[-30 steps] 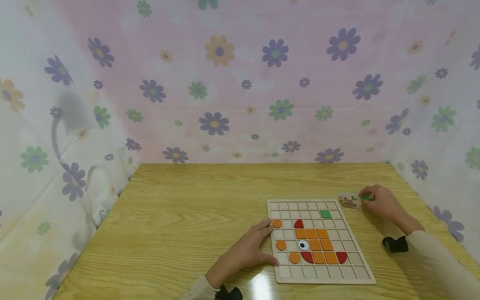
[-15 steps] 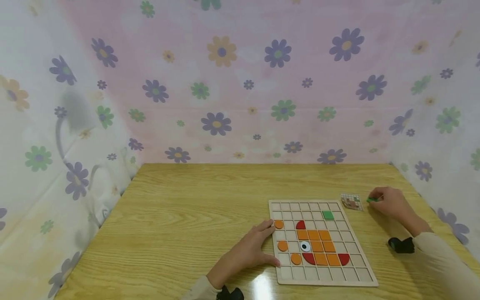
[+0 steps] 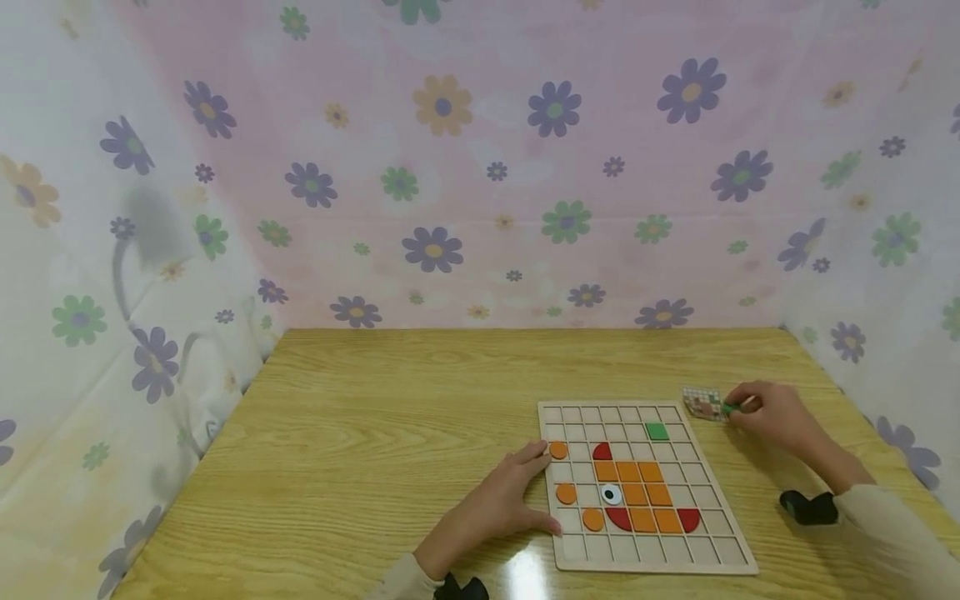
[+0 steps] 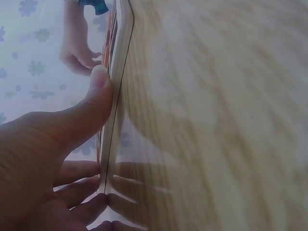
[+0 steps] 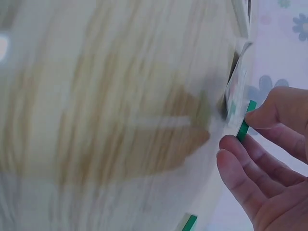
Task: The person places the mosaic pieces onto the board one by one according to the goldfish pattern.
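Note:
A wooden grid board (image 3: 652, 550) lies on the table, with orange squares (image 3: 633, 494), orange discs (image 3: 566, 493), red rounded pieces (image 3: 689, 521), a white eye piece (image 3: 611, 494) and a green square (image 3: 657, 431) in its cells. My left hand (image 3: 498, 500) rests against the board's left edge, fingers and thumb extended along it. My right hand (image 3: 780, 417) pinches a green tile (image 5: 245, 122) between thumb and fingers, right at the edge of a small picture card (image 3: 702, 404). The card bears a printed grid and stands beyond the board's upper right corner, slightly curled up.
Another green piece (image 5: 190, 223) lies on the table near the right hand in the right wrist view. The wooden table (image 3: 375, 417) meets flowered cloth (image 3: 480, 275) at the back and sides.
My right hand, with the green tile, first shifts right from the card and is now back left beside it. My left hand stays on the board's edge. The board's pieces look unchanged.

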Available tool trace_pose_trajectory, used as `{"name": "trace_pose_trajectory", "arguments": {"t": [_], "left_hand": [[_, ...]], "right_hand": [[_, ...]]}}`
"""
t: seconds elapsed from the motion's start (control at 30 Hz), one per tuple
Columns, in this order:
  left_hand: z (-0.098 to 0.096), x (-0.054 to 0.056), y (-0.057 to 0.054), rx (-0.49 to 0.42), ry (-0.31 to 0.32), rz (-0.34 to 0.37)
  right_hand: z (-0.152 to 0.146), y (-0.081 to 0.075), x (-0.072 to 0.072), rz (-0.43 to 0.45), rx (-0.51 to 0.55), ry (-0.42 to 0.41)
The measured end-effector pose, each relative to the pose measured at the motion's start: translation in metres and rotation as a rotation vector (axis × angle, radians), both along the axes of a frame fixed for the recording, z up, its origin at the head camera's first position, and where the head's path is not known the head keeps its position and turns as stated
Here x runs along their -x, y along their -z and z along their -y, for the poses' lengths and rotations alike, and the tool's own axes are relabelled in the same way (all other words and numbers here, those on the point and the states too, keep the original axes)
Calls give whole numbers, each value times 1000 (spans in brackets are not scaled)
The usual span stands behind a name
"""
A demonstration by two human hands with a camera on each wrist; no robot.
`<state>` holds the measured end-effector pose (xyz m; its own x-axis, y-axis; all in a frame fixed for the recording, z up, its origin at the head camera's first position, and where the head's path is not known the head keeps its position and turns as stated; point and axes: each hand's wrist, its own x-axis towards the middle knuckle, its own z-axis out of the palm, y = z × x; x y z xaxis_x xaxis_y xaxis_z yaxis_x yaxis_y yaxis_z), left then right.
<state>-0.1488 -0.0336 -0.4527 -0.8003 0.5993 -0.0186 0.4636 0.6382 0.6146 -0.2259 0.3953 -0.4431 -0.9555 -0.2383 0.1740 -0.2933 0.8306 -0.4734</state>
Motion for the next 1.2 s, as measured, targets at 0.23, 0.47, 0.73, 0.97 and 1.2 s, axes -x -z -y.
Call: {"name": "trace_pose_trajectory", "arguments": {"t": [0.23,0.47,0.73,0.97,1.2], "left_hand": [[0,-1,0,10,0,-5],[0,-1,0,7,-5,-2],[1,-2,2,10,-6,2],[0,-1,2,12,-1,-13],[0,-1,1,12,0,-23]], "right_hand": [[18,-2,-8,-106,26,-82],[36,-5,-17,-162,76,-176],[51,-6,-27,-167,107,-246],[65,-11,-33,-169,111,-273],[71,-14,-34,-162,93,-328]]}}
